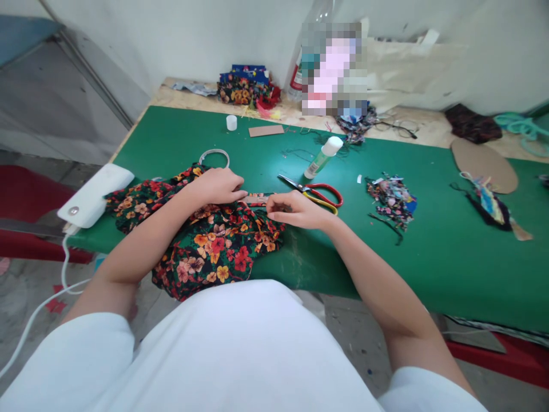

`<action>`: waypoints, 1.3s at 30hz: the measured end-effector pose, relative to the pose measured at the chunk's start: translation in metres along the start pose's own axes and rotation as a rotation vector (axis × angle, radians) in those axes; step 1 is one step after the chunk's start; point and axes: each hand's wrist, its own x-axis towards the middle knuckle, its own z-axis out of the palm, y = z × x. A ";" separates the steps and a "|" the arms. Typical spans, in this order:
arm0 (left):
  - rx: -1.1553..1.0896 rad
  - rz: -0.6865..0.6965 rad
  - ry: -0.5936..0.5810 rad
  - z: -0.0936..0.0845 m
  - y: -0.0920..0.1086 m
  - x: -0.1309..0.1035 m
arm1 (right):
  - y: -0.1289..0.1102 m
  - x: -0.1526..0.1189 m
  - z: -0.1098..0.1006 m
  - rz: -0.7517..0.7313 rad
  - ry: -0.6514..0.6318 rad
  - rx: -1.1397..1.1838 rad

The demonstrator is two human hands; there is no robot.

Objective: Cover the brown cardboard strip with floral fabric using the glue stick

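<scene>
A bunched dark cloth with red, orange and yellow flowers (214, 252) lies over the near edge of the green table, left of centre. My left hand (221, 186) rests on its upper edge, fingers curled and gripping the cloth. Just to the right, my right hand (295, 209) is closed in a pinch at the end of a narrow pale strip (255, 199) along that edge. What sits between its fingertips is too small to make out. Scissors with red and yellow handles (317, 194) lie open right behind my right hand.
A glue stick (323, 157) stands behind the scissors, its white cap shape upward. A pale ring (214, 153) and a white power box (95, 195) are at left. Fabric scraps (392, 200) and a cardboard oval (484, 166) lie right. A bottle (295, 80) stands by the wall.
</scene>
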 end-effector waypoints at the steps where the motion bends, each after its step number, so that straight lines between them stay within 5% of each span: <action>1: 0.005 0.001 -0.001 0.000 0.000 0.000 | -0.001 0.000 0.001 0.000 0.003 -0.013; 39: 0.057 -0.008 0.033 0.009 0.005 0.001 | -0.002 0.002 0.007 0.013 -0.049 -0.222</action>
